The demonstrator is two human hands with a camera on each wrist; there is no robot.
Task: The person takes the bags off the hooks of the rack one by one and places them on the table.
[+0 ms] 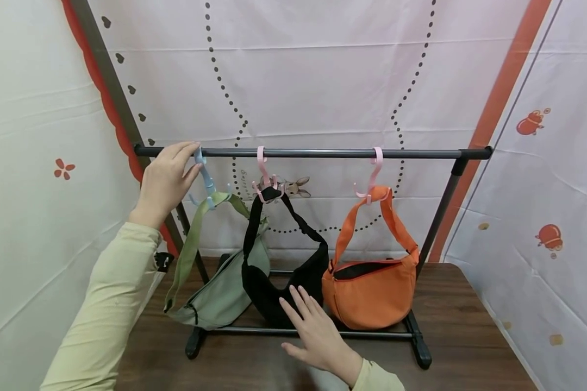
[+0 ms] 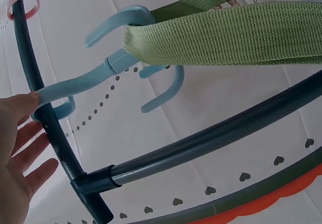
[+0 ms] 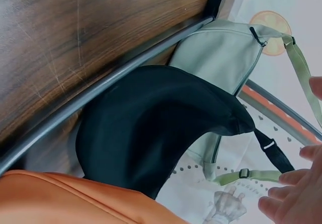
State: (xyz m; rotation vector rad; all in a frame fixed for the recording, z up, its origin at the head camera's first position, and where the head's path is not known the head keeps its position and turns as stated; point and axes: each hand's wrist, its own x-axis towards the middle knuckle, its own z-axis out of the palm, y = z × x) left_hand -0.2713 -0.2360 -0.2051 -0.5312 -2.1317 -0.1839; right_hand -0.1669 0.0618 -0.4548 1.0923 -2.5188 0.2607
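My left hand [image 1: 163,182] is up at the rack's top bar, its thumb and fingertips pinching the upper curve of a light blue hook [image 1: 207,176]. This hook tilts on the bar, and the green strap [image 2: 226,35] of a grey-green shoulder bag [image 1: 225,293] hangs from it. A black bag [image 1: 283,298] hangs from a pink hook [image 1: 262,165] in the middle. In front of it my right hand [image 1: 318,336] is spread with fingers extended, holding nothing. To its right, an orange bag [image 1: 372,296] with a partly unzipped top hangs from another pink hook [image 1: 375,168].
The dark metal rack [image 1: 318,153] stands on a brown wooden table [image 1: 469,326], with a low crossbar [image 3: 115,78] and feet at each side. Printed white cloth [image 1: 323,81] surrounds the table at the back and sides.
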